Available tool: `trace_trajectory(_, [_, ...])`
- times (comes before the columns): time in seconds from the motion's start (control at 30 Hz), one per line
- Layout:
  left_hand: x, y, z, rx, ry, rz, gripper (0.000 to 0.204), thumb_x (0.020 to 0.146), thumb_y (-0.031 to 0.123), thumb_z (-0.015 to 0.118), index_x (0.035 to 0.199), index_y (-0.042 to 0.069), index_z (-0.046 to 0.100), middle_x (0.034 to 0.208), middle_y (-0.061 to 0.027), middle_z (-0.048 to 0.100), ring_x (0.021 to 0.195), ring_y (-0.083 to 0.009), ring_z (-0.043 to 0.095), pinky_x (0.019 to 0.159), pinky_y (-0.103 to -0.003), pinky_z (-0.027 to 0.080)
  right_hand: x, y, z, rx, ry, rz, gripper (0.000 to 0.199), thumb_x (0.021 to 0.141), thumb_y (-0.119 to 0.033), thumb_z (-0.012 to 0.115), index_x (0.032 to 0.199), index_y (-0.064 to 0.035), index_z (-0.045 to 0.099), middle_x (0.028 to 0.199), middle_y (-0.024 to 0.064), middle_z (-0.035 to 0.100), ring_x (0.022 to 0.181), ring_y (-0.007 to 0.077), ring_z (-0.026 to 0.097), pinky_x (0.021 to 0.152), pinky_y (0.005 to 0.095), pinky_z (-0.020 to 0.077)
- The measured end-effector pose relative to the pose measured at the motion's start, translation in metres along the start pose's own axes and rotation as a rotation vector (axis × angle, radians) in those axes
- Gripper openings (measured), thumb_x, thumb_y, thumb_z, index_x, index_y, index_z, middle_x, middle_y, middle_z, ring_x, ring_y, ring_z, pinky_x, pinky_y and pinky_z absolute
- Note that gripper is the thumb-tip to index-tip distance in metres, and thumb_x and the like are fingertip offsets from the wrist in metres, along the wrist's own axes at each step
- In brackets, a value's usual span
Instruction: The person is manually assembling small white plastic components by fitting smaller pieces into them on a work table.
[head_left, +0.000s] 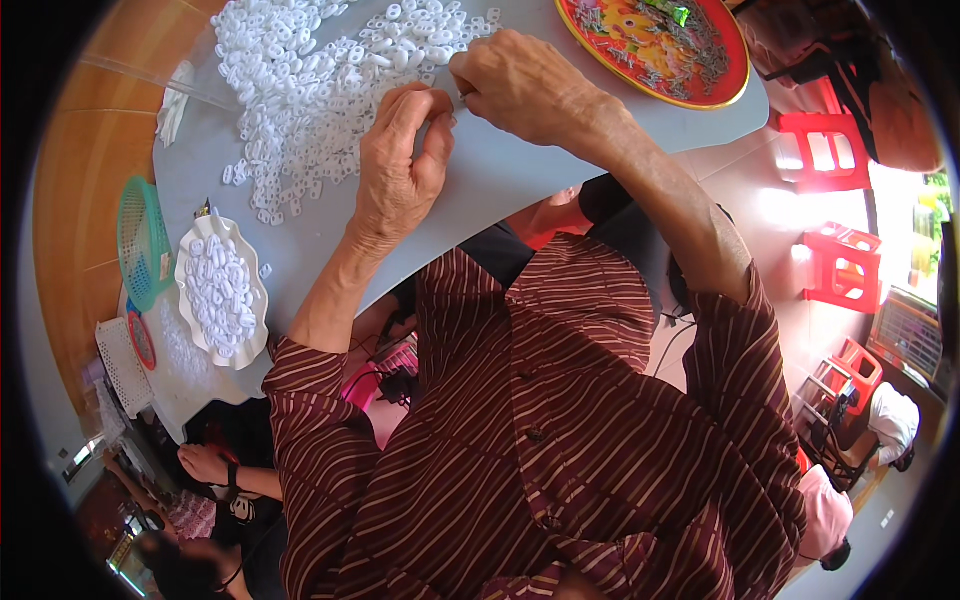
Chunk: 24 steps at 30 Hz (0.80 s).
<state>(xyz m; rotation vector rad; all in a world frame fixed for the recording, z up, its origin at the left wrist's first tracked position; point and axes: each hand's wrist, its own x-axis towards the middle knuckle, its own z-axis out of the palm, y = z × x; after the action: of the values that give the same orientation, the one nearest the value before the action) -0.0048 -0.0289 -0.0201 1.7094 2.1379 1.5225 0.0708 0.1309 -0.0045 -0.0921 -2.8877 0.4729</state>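
My left hand [402, 165] is raised over the grey table [330, 245], its fingers curled in toward the thumb. Whatever lies between those fingertips is too small to make out. Just right of it, my right hand [530, 88] is closed, thumb and forefinger pinched together, and what they hold is hidden. Beyond both hands spreads a large heap of small white plastic pieces [285, 110], many of them oval with holes. To the right of my right hand stands a round red tray [572, 22] with a gold rim, bearing many small thin metal pins [705, 65] and a green wrapper [672, 10].
A white scalloped dish [262, 310] full of white pieces stands at the table's left, beside a green basket [145, 240]. A white cloth or glove [175, 100] lies at the far left edge. Red stools [840, 265] stand on the right. Another person's hand [205, 465] shows at lower left.
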Motion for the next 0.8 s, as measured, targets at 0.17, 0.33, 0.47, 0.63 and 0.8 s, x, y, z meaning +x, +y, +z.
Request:
trace_trajectory(0.17, [-0.001, -0.003, 0.001, 0.017, -0.006, -0.005, 0.011, 0.079, -0.005, 0.055, 0.089, -0.001, 0.053, 0.085, -0.0122, 0.058, 0.084, -0.0293, 0.059, 0.069, -0.035, 0.048, 0.002, 0.002, -0.004, 0.053, -0.035, 0.027, 0.015, 0.081, -0.011, 0.063, 0.092, -0.0006, 0.065, 0.076, 0.0146, 0.065, 0.072, 0.0265, 0.064, 0.066, 0.0379, 0.0494])
trace_trajectory(0.33, [0.0, 0.001, 0.0, -0.014, -0.035, -0.064, 0.01, 0.083, -0.001, 0.056, 0.092, -0.001, 0.055, 0.085, -0.0114, 0.059, 0.076, -0.0253, 0.06, 0.068, -0.032, 0.048, 0.01, 0.004, -0.008, -0.005, 0.006, -0.059, 0.012, 0.076, -0.006, 0.058, 0.081, 0.0032, 0.065, 0.078, 0.02, 0.065, 0.074, 0.0319, 0.066, 0.065, 0.0396, 0.0527])
trace_trajectory(0.47, [-0.002, -0.007, 0.0, -0.004, -0.036, -0.029, 0.009, 0.086, 0.003, 0.056, 0.095, 0.0, 0.056, 0.086, -0.0105, 0.06, 0.075, -0.0222, 0.06, 0.066, -0.031, 0.048, 0.014, -0.001, -0.012, -0.095, -0.021, -0.107, 0.013, 0.073, -0.003, 0.058, 0.081, 0.0049, 0.064, 0.079, 0.023, 0.065, 0.08, 0.0321, 0.066, 0.069, 0.0385, 0.0539])
trace_trajectory(0.63, [-0.003, -0.001, 0.0, -0.01, -0.043, -0.087, 0.009, 0.086, 0.003, 0.055, 0.094, 0.001, 0.057, 0.088, -0.0102, 0.06, 0.076, -0.0214, 0.06, 0.066, -0.03, 0.047, 0.02, -0.012, -0.01, -0.081, -0.017, -0.091, 0.021, 0.073, -0.012, 0.065, 0.088, 0.003, 0.065, 0.086, 0.0223, 0.066, 0.085, 0.0296, 0.067, 0.073, 0.0362, 0.054])
trace_trajectory(0.8, [-0.001, -0.003, 0.001, 0.002, -0.042, -0.036, 0.008, 0.087, 0.003, 0.054, 0.094, 0.001, 0.057, 0.088, -0.0102, 0.06, 0.075, -0.0212, 0.06, 0.066, -0.03, 0.047, 0.023, -0.005, -0.009, -0.039, -0.079, -0.106, 0.023, 0.075, -0.014, 0.065, 0.09, 0.0031, 0.065, 0.091, 0.0184, 0.067, 0.087, 0.0308, 0.066, 0.076, 0.0375, 0.053])
